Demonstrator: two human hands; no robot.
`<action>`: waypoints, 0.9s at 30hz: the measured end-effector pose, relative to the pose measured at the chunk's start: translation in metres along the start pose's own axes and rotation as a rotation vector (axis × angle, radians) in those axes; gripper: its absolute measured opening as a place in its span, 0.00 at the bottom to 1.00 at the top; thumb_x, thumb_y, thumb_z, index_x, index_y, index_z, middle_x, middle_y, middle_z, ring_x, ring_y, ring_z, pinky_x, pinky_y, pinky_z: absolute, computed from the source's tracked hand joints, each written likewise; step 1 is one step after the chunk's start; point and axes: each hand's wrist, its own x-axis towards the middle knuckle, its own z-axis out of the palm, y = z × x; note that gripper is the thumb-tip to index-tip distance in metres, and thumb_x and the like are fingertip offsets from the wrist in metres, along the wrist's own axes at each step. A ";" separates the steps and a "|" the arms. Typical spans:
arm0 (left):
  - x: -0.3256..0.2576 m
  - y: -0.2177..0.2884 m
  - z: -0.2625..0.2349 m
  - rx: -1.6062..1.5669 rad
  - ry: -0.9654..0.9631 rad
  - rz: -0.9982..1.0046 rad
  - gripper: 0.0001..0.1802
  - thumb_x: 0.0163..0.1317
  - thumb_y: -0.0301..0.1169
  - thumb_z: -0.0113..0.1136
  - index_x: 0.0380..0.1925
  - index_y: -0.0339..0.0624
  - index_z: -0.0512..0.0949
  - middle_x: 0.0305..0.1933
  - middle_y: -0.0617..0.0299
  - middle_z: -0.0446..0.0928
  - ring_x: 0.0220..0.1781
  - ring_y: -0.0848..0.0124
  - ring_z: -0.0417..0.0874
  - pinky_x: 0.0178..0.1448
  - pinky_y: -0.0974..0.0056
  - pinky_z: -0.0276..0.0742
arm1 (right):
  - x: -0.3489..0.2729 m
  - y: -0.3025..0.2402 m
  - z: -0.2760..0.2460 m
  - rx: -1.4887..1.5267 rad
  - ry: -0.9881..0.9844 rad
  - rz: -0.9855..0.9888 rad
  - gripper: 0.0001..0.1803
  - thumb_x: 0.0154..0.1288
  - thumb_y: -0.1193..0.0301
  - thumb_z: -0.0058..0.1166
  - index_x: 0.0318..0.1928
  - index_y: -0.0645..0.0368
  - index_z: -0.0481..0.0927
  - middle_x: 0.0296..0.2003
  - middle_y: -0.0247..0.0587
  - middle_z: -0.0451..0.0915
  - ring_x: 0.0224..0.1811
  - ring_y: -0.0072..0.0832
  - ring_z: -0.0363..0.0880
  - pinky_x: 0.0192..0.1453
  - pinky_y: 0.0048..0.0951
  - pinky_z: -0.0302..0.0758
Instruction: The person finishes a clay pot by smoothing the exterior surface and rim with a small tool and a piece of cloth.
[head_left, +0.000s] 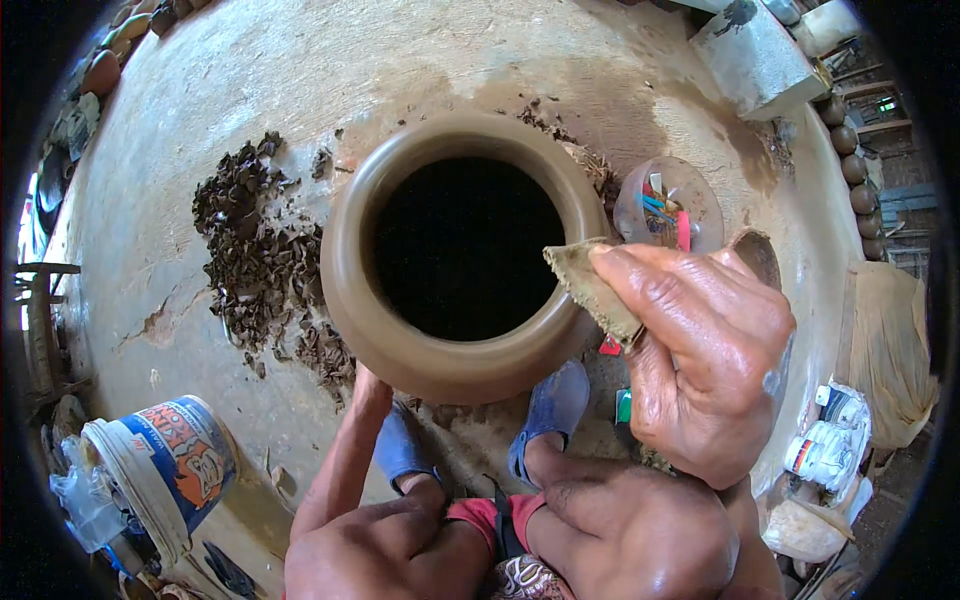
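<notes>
A large round clay pot (342, 260) with a wide smooth rim stands in front of me, its dark mouth facing up. My right hand (705, 350) is closed on a small clay-stained cloth (590, 290) with a frayed edge, pinched between thumb and fingers. The cloth hangs at the right side of the pot's rim; whether it touches the rim I cannot tell. My left hand (371, 384) reaches under the near left side of the pot, with its fingers hidden behind the clay wall.
Dark clay shavings (250, 255) lie heaped left of the pot. Beyond my right hand sits a clear round tub (705, 185) of small tools. A white and blue bucket (170, 470) is at lower left, a concrete block (755, 60) at far right. Blue shoes (555, 405) are below the pot.
</notes>
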 end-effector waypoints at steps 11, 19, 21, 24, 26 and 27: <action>0.042 0.021 -0.012 0.078 0.000 0.190 0.23 0.69 0.42 0.64 0.58 0.39 0.79 0.47 0.62 0.83 0.44 0.71 0.83 0.42 0.61 0.83 | -0.066 0.048 0.008 0.246 -0.073 0.298 0.20 0.50 0.82 0.59 0.46 0.61 0.89 0.35 0.52 0.88 0.35 0.45 0.88 0.40 0.42 0.80; 0.086 0.064 -0.009 0.121 -0.224 0.281 0.22 0.69 0.40 0.66 0.55 0.38 0.81 0.45 0.62 0.84 0.41 0.72 0.83 0.42 0.63 0.83 | -0.242 0.156 0.090 -0.159 -0.566 0.812 0.12 0.61 0.77 0.63 0.45 0.64 0.88 0.42 0.58 0.87 0.42 0.52 0.88 0.50 0.48 0.82; 0.093 0.080 -0.018 0.113 -0.282 0.283 0.21 0.69 0.40 0.66 0.55 0.37 0.81 0.45 0.62 0.84 0.40 0.73 0.84 0.42 0.63 0.83 | -0.248 0.164 0.098 -0.233 -0.514 0.751 0.10 0.62 0.76 0.65 0.44 0.64 0.88 0.46 0.57 0.87 0.44 0.53 0.88 0.50 0.48 0.82; 0.107 0.074 -0.043 -0.023 -0.269 0.204 0.21 0.70 0.39 0.65 0.55 0.36 0.81 0.46 0.61 0.84 0.41 0.74 0.83 0.41 0.63 0.83 | -0.138 0.117 0.065 0.130 0.040 0.546 0.07 0.64 0.75 0.68 0.41 0.62 0.86 0.46 0.50 0.88 0.40 0.37 0.88 0.43 0.38 0.82; 0.102 0.040 -0.034 -0.112 -0.029 0.314 0.19 0.71 0.38 0.62 0.55 0.35 0.81 0.44 0.63 0.85 0.40 0.73 0.84 0.41 0.64 0.82 | -0.090 0.082 0.045 0.267 0.179 0.423 0.10 0.65 0.72 0.70 0.44 0.60 0.86 0.42 0.45 0.89 0.32 0.25 0.84 0.37 0.30 0.80; 0.075 0.022 -0.010 0.134 -0.085 0.374 0.18 0.74 0.36 0.58 0.55 0.35 0.81 0.44 0.62 0.85 0.41 0.73 0.84 0.40 0.64 0.82 | -0.080 0.073 0.039 0.278 0.230 0.335 0.13 0.65 0.70 0.71 0.48 0.59 0.87 0.41 0.42 0.89 0.29 0.20 0.81 0.34 0.27 0.79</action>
